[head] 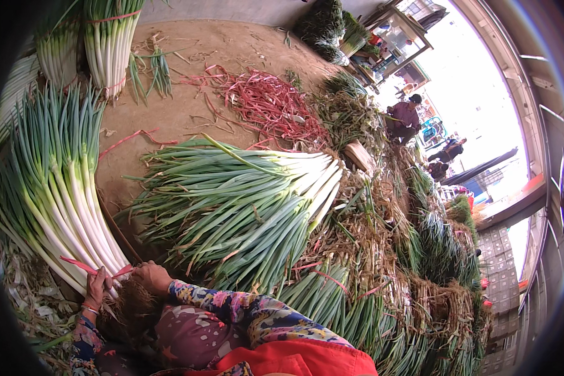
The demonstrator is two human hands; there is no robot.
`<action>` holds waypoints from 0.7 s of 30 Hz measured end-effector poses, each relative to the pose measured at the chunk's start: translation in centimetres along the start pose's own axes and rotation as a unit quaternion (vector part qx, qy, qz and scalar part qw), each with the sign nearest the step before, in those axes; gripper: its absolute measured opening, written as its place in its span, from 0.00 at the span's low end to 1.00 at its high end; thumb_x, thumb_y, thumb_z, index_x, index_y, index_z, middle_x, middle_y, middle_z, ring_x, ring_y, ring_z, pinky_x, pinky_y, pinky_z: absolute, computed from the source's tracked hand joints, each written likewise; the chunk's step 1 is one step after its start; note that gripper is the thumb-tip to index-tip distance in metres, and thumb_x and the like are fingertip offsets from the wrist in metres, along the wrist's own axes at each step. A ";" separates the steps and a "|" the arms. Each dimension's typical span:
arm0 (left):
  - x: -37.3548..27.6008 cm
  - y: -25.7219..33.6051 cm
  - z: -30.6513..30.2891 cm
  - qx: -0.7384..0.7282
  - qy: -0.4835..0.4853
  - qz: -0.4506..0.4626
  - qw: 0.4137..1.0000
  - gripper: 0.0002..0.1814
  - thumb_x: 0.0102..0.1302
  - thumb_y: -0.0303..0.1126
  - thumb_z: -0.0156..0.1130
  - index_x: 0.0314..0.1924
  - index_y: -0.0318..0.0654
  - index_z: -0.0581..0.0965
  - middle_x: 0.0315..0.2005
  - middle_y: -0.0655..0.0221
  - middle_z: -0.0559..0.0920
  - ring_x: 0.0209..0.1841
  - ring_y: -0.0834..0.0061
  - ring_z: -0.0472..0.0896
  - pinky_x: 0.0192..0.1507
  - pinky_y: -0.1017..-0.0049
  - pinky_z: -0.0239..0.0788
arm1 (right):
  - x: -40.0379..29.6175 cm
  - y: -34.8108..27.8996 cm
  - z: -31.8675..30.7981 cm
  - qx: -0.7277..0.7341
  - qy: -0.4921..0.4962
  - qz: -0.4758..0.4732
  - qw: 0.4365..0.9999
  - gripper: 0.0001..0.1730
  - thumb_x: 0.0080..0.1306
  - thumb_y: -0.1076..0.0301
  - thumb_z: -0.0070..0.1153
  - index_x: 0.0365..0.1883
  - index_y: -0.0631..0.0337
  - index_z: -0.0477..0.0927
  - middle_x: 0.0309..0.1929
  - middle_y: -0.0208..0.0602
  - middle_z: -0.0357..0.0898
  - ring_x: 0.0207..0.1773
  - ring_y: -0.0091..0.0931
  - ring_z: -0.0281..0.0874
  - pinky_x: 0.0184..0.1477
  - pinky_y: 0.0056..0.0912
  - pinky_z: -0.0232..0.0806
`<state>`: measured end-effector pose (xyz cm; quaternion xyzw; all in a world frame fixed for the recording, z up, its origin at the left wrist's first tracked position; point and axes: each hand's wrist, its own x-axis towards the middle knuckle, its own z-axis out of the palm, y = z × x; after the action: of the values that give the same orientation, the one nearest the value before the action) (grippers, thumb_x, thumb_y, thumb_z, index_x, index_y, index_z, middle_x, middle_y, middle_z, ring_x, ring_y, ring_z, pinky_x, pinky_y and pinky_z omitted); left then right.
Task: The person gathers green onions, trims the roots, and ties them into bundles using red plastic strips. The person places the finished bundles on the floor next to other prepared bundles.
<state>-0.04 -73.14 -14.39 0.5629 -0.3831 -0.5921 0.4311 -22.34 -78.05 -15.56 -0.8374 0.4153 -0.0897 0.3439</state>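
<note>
A large bundle of green onions (82, 207) lies at the left, its leaves towards the top and its rooty ends towards my lap. A red plastic strip (80, 265) goes around the white stalks near the roots. My left hand (96, 287) pinches the strip on the left side of the stalks, with a bracelet at its wrist. My right hand (152, 277) is closed at the strip's right end, just above the brown roots (134, 298); its fingertips are partly hidden. A loose, fanned heap of green onions (244, 188) lies to the right of the bundle.
Tangled red strips (268, 103) lie on the brown floor (183, 113). Tied onion bundles (110, 47) stand at the upper left. More onions (329, 286) and dry trimmings (352, 113) are piled on the right. A person (404, 117) crouches farther back, near other people and stacked boxes (498, 272).
</note>
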 end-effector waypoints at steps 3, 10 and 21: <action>-0.5 1.7 0.2 -0.001 -0.013 -0.032 0.999 0.27 0.70 0.49 0.45 0.15 0.41 0.66 0.10 0.74 0.67 0.14 0.81 0.64 0.20 0.79 0.53 | 0.0 -0.1 -0.3 0.007 -0.012 0.010 1.000 0.15 0.64 0.55 0.46 0.36 0.57 0.77 0.35 0.40 0.76 0.41 0.42 0.72 0.41 0.44 0.67; 0.0 0.4 0.1 -0.023 -0.011 -0.003 1.000 0.28 0.70 0.51 0.43 0.15 0.42 0.65 0.11 0.74 0.67 0.13 0.84 0.60 0.14 0.82 0.43 | 0.0 -0.2 -0.2 0.023 -0.014 0.016 1.000 0.16 0.64 0.55 0.45 0.39 0.56 0.77 0.37 0.45 0.76 0.42 0.44 0.72 0.42 0.45 0.67; -0.1 0.3 -0.1 -0.014 -0.013 -0.018 1.000 0.28 0.69 0.51 0.44 0.15 0.43 0.65 0.10 0.74 0.66 0.12 0.84 0.60 0.14 0.82 0.43 | -0.1 -0.4 -0.4 0.008 -0.026 0.026 0.999 0.22 0.64 0.54 0.47 0.53 0.55 0.69 0.41 0.46 0.75 0.44 0.45 0.71 0.43 0.47 0.66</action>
<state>0.12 -73.14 -14.09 0.5559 -0.3700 -0.6123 0.4233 -22.36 -77.98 -15.05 -0.8255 0.4275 -0.0618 0.3633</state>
